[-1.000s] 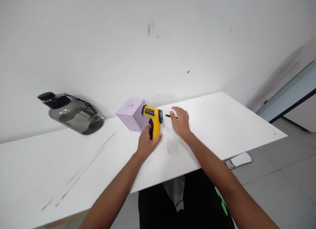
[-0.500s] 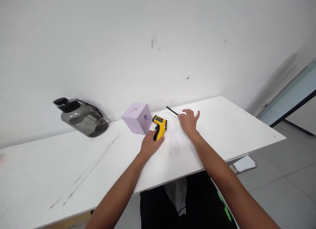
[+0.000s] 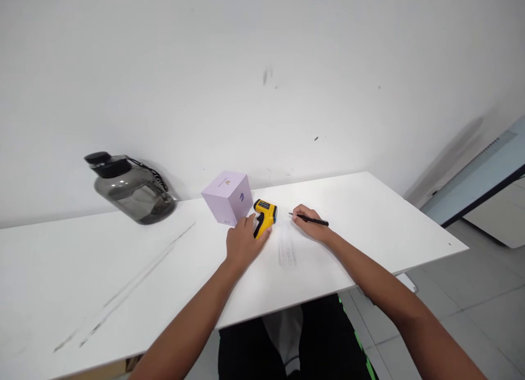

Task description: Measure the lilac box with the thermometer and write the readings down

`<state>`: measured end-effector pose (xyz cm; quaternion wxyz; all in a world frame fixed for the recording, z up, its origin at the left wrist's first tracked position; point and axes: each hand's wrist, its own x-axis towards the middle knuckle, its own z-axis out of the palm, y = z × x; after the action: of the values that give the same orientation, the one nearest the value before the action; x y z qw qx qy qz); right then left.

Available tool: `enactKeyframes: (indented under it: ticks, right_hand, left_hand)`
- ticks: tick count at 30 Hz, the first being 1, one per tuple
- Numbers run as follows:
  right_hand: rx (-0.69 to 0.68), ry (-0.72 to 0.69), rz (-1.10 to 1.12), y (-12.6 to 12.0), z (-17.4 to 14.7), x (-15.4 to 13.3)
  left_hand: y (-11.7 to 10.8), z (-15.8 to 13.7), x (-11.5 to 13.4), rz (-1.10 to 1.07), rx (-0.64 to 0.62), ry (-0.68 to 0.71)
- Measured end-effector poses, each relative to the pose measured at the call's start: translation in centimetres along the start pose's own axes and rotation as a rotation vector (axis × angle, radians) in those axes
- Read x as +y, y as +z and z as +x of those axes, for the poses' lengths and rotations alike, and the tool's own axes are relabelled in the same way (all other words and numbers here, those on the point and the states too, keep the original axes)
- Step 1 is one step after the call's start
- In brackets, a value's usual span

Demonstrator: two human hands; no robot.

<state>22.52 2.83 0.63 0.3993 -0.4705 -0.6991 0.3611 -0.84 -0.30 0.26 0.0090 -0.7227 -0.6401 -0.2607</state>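
My left hand lies around the handle of a yellow and black infrared thermometer, which rests on its side on the white table. Its thumb presses near the bottom of the grip and the fingers are on the trigger side. In my right hand is a black pen, held in a writing grip with its point to the left, close to the tabletop. Between the hands the table carries faint grey lines of marks. A pale purple box stands just behind my left hand, beside the thermometer.
A large smoky grey bottle with a black cap and strap stands at the back left, near the white wall. Dark streaks cross the left part of the table. The table's right edge drops to a tiled floor.
My right hand has turned the pen from a fingertip hold at its end into a writing grip and come down toward the table. My left hand has shifted slightly around the thermometer's handle.
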Motion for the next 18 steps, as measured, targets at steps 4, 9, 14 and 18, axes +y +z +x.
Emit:
enactKeyframes:
  ticks: [4,9,14,18]
  right_hand:
    - [0.040,0.057,0.104,0.5,0.3,0.7]
    - [0.002,0.128,0.219,1.2,0.5,1.4]
    - [0.062,0.237,0.354,2.2,0.5,1.3]
    - [0.035,0.196,0.300,2.6,0.0,0.7]
  left_hand:
    - [0.1,-0.3,0.1,-0.044,0.070,0.307]
    - [0.3,-0.7,0.3,-0.070,-0.048,0.565]
    - [0.6,-0.5,0.0,-0.071,-0.129,0.584]
    - [0.7,-0.4,-0.2,-0.060,-0.164,0.592]
